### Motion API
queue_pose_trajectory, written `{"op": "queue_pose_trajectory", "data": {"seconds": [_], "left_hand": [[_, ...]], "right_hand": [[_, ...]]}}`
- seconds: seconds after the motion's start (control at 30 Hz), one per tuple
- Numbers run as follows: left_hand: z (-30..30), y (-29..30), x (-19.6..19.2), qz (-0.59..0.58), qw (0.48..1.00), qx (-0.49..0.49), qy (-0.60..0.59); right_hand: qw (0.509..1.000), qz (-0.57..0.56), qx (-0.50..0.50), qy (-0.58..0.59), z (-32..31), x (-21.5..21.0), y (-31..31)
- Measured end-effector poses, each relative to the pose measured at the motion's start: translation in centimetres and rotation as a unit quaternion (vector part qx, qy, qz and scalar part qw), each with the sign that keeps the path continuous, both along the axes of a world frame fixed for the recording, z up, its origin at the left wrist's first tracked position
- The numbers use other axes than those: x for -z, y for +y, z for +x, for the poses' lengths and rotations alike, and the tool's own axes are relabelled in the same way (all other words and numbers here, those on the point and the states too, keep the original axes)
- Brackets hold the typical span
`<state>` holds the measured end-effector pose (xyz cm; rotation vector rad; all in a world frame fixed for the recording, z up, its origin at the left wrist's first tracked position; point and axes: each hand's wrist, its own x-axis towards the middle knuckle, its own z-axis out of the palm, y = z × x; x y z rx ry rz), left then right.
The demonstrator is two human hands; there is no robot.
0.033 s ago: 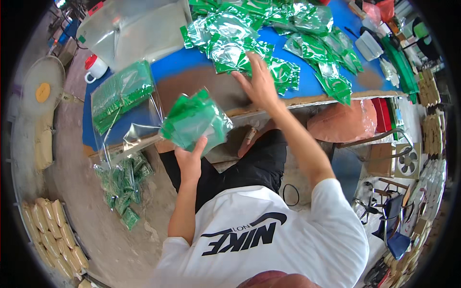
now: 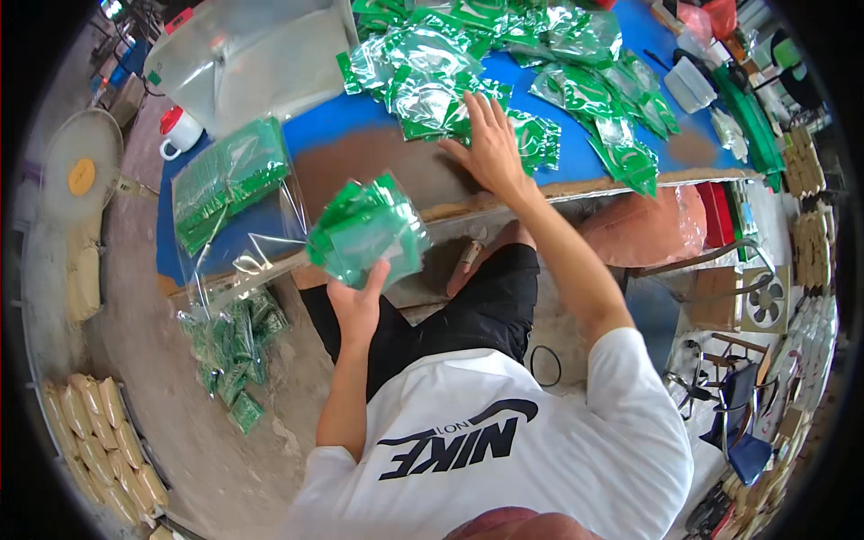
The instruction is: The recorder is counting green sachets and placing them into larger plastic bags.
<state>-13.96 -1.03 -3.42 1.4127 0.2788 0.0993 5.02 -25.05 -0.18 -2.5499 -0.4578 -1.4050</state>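
Note:
My left hand (image 2: 357, 306) is closed on a fanned stack of flat green and clear plastic packets (image 2: 367, 236), thumb on top, in front of the table's near edge. Farther right, my right hand (image 2: 497, 155) lies palm down with its fingers stretched and spread, fingertips at the near edge of a heap of similar packets (image 2: 432, 74). Whether those fingertips press on the heap cannot be told. To the left, a large clear bag (image 2: 236, 184) packed with rows of green packets rests on the table, its loose mouth hanging over the edge.
The blue table (image 2: 346, 115) has a worn brown patch near me. A red-lidded white mug (image 2: 183, 130) and a big clear sheet-like bag (image 2: 252, 67) stand at the left. Bundled green packets (image 2: 236, 346) lie on the floor. A pink sack (image 2: 648, 225) sits under the table's right side.
My right hand has shifted very slightly, its fingers a little straighter. The stack in my left hand is tilted a bit differently. All else stays put.

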Motion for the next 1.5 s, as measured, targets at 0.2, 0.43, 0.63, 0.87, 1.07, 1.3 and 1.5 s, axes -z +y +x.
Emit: {"op": "queue_pose_trajectory", "data": {"seconds": [0.2, 0.43, 0.63, 0.87, 1.07, 1.3, 1.5], "left_hand": [[-1.5, -0.4, -0.6, -0.091, 0.995, 0.024, -0.025], [-1.5, 0.1, 0.2, -0.353, 0.92, 0.14, 0.098], [-1.3, 0.1, 1.3, -0.395, 0.906, 0.108, 0.107], [0.8, -1.2, -1.1, -0.49, 0.862, 0.098, 0.082], [0.4, 0.4, -0.5, 0.074, 0.993, -0.015, -0.094], [-2.5, 0.9, 0.0, -0.338, 0.94, 0.018, 0.038], [-1.9, 0.9, -0.2, -0.392, 0.919, 0.014, 0.042]], "right_hand": [[0.973, 0.062, -0.115, 0.19, -1.9, 2.4, -1.4], [0.974, 0.059, -0.069, 0.208, 0.3, 1.1, -1.1], [0.972, 0.025, -0.14, 0.189, 0.4, 1.9, -1.9], [0.481, 0.629, -0.288, 0.54, -12.6, -0.5, 4.2], [0.923, 0.097, -0.278, 0.248, -0.5, -0.8, 1.3], [0.914, -0.129, -0.232, 0.307, -4.9, -0.2, 2.7], [0.856, -0.131, -0.336, 0.37, -9.3, 0.3, 5.2]]}}
